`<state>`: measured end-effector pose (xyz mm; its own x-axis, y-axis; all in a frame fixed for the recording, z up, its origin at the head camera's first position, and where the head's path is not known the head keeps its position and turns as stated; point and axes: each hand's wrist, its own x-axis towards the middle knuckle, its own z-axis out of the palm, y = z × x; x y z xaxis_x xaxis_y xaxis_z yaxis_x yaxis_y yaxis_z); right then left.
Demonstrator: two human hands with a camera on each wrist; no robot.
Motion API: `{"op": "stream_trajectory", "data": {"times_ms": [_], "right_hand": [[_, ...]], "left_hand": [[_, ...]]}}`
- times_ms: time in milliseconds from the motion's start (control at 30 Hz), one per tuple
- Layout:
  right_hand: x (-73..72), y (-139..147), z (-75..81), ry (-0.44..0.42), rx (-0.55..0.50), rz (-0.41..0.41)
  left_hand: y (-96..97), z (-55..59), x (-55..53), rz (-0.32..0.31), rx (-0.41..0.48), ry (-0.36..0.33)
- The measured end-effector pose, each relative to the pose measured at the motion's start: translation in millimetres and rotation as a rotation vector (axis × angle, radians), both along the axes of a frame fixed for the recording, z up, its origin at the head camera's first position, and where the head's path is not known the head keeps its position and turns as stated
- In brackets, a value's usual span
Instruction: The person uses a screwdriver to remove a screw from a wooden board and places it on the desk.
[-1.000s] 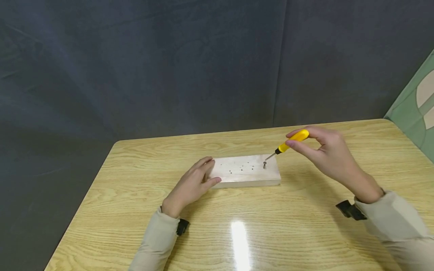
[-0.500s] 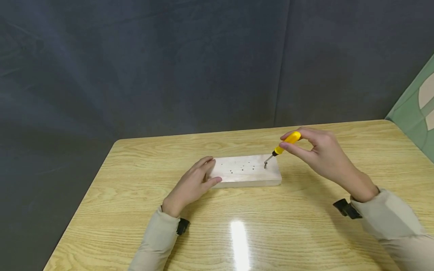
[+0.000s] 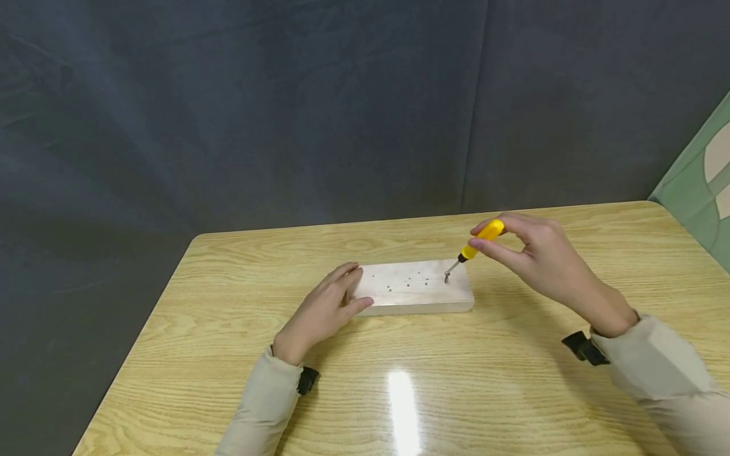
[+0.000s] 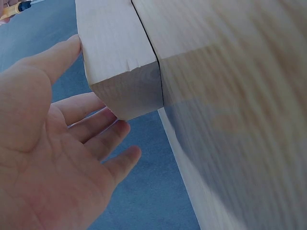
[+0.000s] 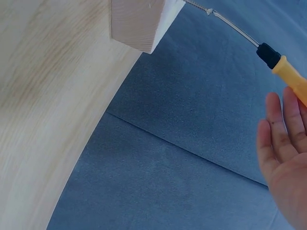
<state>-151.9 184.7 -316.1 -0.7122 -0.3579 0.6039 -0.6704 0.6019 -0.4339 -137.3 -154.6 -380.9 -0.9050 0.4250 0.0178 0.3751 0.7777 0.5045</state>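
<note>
In the head view, a pale wooden block [image 3: 410,297] lies on the table, its top dotted with several small dark holes or screw heads. My left hand [image 3: 320,311] holds the block's left end, thumb at the near edge and fingers toward the far edge. A metal screw [image 3: 447,278] stands upright near the right end; in the right wrist view the screw [image 5: 195,5] shows its thread. My right hand [image 3: 538,256] pinches the yellow handle of a screwdriver [image 3: 482,239] between thumb and fingers. The screwdriver slants down leftward, its tip at the screw head.
The wood-grain table [image 3: 256,272] extends around the block, with its far edge close behind. A dark curtain [image 3: 319,114] hangs beyond it. At the right stands a green patterned panel [image 3: 692,164]. Black straps sit on both wrists.
My right hand has moved slightly left and the screwdriver has tilted steeper, its tip coming onto the screw head. The left hand and block stay put.
</note>
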Motion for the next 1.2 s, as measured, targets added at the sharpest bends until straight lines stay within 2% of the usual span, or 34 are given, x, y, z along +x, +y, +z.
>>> {"op": "stream_trajectory", "data": {"times_ms": [400, 767, 967, 1200], "right_hand": [[-1.2, 0.2, 5.1, -0.009, 0.040, 0.008], [-3.8, -2.7, 4.7, -0.005, 0.031, 0.025], [-4.9, -9.0, 5.0, -0.002, 0.021, 0.019], [-6.2, -16.5, 3.8, 0.032, -0.012, 0.038]], "left_hand": [[0.5, 0.0, -1.9, 0.008, -0.004, -0.012], [1.1, 0.6, -1.8, 0.011, -0.009, -0.018], [0.8, 0.4, -1.2, -0.004, -0.001, 0.002], [0.2, -0.5, -1.3, -0.003, -0.002, 0.003]]}}
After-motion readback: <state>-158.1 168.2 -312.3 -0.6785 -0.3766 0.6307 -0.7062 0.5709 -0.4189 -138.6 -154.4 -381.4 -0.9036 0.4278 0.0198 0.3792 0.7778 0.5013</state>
